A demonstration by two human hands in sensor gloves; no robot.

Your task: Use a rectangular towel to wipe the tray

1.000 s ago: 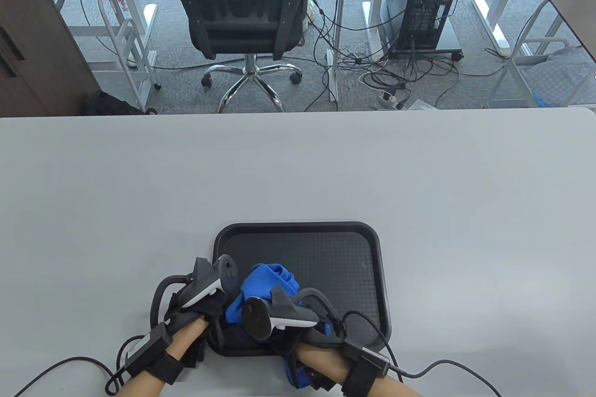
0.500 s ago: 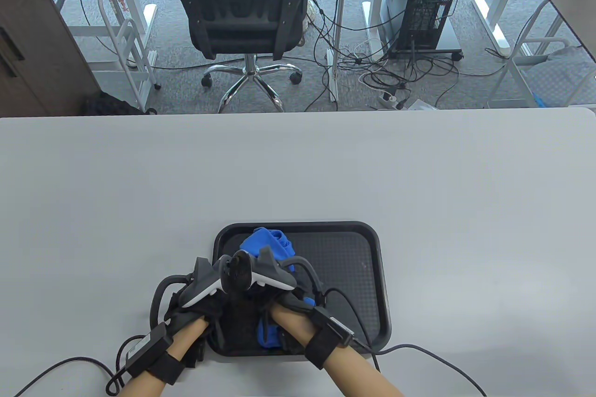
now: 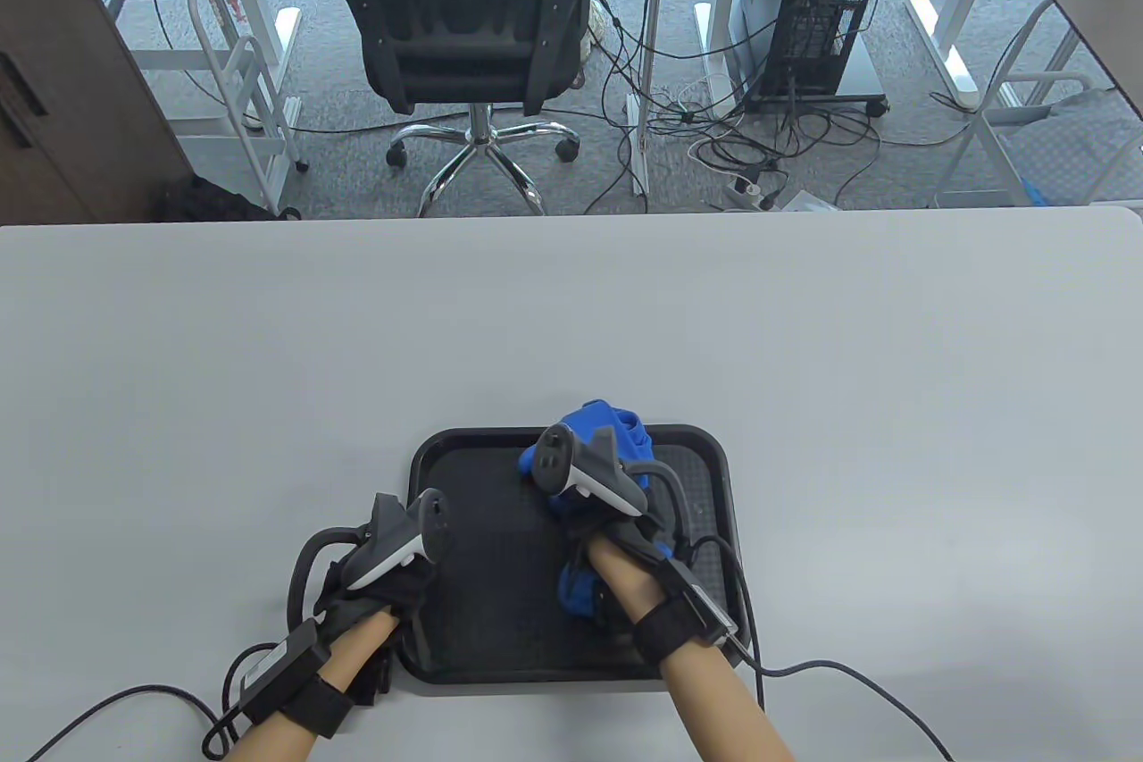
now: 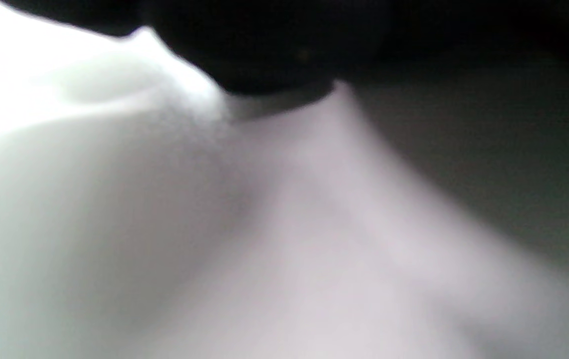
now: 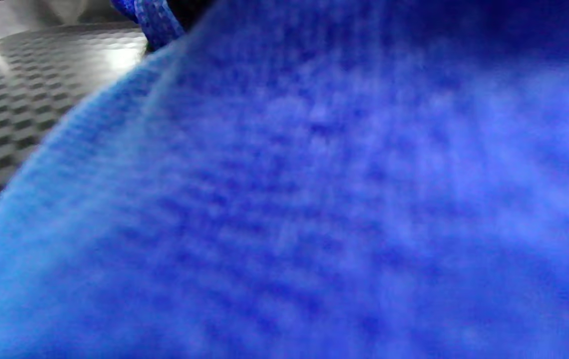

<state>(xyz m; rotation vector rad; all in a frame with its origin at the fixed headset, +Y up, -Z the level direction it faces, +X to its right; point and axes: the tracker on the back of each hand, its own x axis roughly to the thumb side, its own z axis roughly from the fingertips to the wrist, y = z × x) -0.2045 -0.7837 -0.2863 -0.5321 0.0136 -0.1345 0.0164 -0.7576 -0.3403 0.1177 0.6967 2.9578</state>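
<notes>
A black tray (image 3: 500,548) lies on the grey table near the front edge. My right hand (image 3: 596,501) grips a bunched blue towel (image 3: 618,427) and presses it on the tray's far middle. Part of the towel trails back under the wrist (image 3: 579,588). In the right wrist view the towel (image 5: 314,199) fills the frame, with the tray's textured floor (image 5: 10,104) at the left. My left hand (image 3: 393,579) rests at the tray's left near rim, its fingers hidden under the tracker. The left wrist view is blurred, showing only pale table (image 4: 214,239).
The grey table (image 3: 804,333) stretches wide around the tray. Glove cables (image 3: 857,695) run off the front edge at both wrists. An office chair (image 3: 464,12) and a computer tower (image 3: 821,3) stand on the floor beyond the far edge.
My right hand has swept the towel from the tray's near left up and across to its far middle. The left hand has not moved.
</notes>
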